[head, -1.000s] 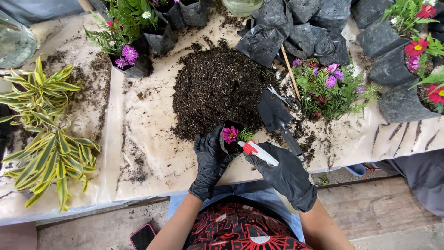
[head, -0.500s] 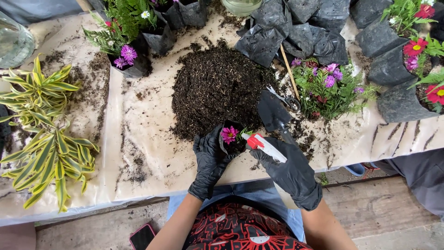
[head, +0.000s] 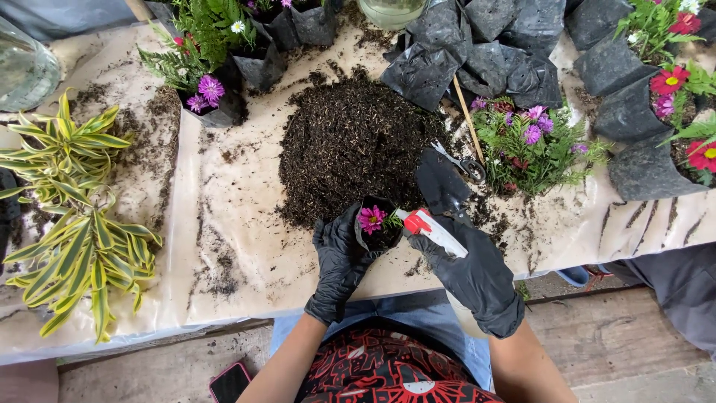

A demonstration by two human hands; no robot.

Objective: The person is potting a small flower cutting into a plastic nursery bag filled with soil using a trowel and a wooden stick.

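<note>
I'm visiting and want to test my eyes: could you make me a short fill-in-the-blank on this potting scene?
1. Both hands wear ___ gloves.
2. The left hand holds a small planting bag with a ___ flower.
3. The right hand holds a spray bottle with a ___ nozzle.
4. The soil heap lies ___ the hands.

Missing: black; pink; red; beyond
</note>
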